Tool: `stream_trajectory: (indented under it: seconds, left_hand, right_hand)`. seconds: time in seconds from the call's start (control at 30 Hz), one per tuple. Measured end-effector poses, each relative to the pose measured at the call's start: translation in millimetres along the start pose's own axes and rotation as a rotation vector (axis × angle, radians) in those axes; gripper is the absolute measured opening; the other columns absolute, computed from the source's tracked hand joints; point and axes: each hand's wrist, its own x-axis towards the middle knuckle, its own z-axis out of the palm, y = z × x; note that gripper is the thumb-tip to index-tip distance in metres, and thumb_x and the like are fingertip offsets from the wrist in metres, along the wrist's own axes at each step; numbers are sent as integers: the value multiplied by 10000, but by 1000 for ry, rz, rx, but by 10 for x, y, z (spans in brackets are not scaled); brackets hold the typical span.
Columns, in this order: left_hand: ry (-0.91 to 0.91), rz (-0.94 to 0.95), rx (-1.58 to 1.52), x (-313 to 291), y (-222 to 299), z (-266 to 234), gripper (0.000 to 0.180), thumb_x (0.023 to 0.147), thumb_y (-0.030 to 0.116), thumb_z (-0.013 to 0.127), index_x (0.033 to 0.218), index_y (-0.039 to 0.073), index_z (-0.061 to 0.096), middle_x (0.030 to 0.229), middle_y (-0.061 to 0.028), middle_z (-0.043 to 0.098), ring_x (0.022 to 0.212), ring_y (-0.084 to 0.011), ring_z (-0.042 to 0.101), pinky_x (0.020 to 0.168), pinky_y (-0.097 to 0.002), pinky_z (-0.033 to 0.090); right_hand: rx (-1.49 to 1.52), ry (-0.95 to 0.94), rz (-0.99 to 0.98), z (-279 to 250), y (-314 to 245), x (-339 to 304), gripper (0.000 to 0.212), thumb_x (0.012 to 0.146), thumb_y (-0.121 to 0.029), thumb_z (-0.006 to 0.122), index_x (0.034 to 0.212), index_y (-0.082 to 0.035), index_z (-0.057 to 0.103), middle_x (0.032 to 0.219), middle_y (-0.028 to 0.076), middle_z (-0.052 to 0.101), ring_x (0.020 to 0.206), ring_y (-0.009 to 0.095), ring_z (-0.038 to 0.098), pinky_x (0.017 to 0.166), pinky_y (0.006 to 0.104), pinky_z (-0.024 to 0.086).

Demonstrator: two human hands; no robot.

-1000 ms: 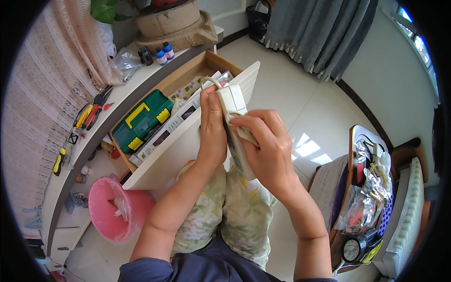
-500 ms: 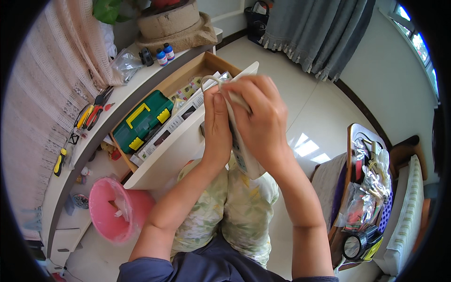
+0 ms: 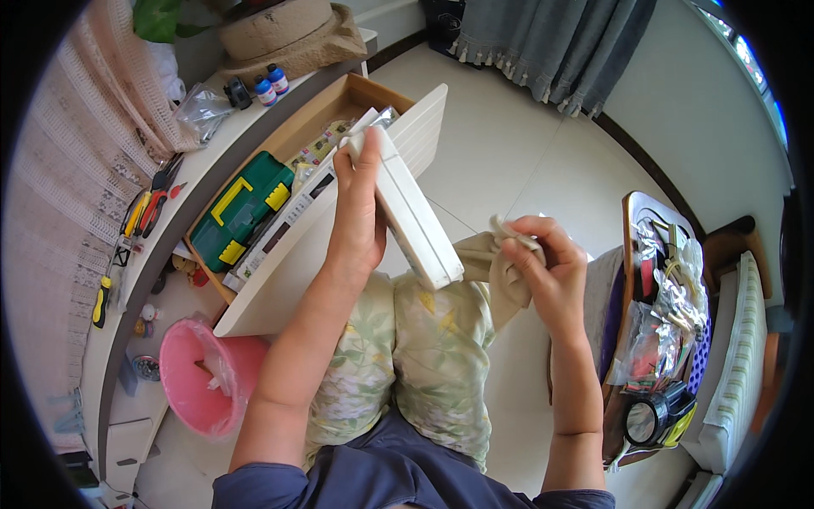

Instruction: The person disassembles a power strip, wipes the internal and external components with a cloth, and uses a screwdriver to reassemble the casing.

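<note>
My left hand [image 3: 359, 216] grips a long white power strip [image 3: 414, 212] near its upper end, above my knees. The strip is tilted, with its plain side facing up and its socket face mostly hidden. To the right of its lower end, my right hand [image 3: 551, 267] pinches a beige cloth [image 3: 511, 288] between thumb and fingers. Part of the cloth hangs down, and another part reaches toward the strip's lower end; I cannot tell whether they touch.
An open drawer [image 3: 339, 254] holds a green toolbox [image 3: 242, 204]. Below it stands a pink bin [image 3: 203, 373]. Pliers [image 3: 153, 212] and two small blue bottles [image 3: 271, 83] lie or stand on the curved counter. On the right, a small table holds plastic bags [image 3: 653, 339] and a flashlight [image 3: 649, 420].
My right hand has moved away from the strip, down and to the right, and the cloth now shows in it. The left hand has shifted left with the strip, now turned plain side up.
</note>
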Motion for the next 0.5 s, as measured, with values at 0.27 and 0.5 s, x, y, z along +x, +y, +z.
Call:
stream_trajectory:
  seconds: [0.27,0.5]
  left_hand:
    - [9,-116,-149,125,149,250,330,789,267,714,937,57,507,789,-58,524,686,-145,559,695,-328,506]
    - [119,72,-83,43,101,401,277,820,231,674,953,71,492,833,-27,507,756,-121,538,736,-324,507]
  right_hand:
    - [411,196,-43,-18,-28,40,200,827,-42,692,1019,8,673,1209,103,564,1060,185,565,887,296,462]
    - [161,214,-338,674,-69,64,215,792,1,673,1002,-40,696,1124,135,621,1063,234,573,884,314,446]
